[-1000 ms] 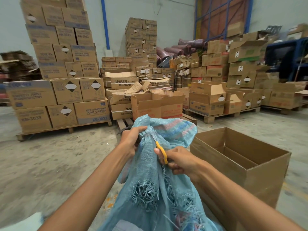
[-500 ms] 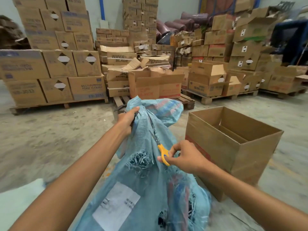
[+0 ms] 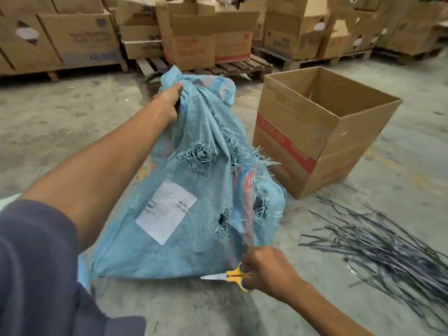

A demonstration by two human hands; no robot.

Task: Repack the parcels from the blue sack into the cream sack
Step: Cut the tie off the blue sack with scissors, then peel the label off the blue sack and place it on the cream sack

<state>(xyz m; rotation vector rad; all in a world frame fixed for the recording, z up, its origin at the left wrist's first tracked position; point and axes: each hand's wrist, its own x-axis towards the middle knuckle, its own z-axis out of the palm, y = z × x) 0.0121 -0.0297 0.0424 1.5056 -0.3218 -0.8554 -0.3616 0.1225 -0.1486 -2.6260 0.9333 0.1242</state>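
Note:
A torn blue woven sack (image 3: 194, 226) stands on the concrete floor before me, full and frayed with several holes, a white label (image 3: 166, 214) on its front. My left hand (image 3: 169, 100) grips the bunched neck at the sack's top. My right hand (image 3: 266, 270) holds yellow-handled scissors (image 3: 228, 276) low beside the sack's bottom right corner, blades closed and pointing left. The cream sack shows only as a pale sliver (image 3: 9, 198) at the left edge. No parcels are visible.
An open cardboard box (image 3: 322, 132) stands just right of the sack. A heap of dark plastic straps (image 3: 378, 248) lies on the floor at the right. Pallets stacked with cartons (image 3: 80, 37) line the back.
My right hand has drawn the scissors away from the sack's neck and down to its lower right corner. The view has tilted downward. My left hand keeps its hold on the neck.

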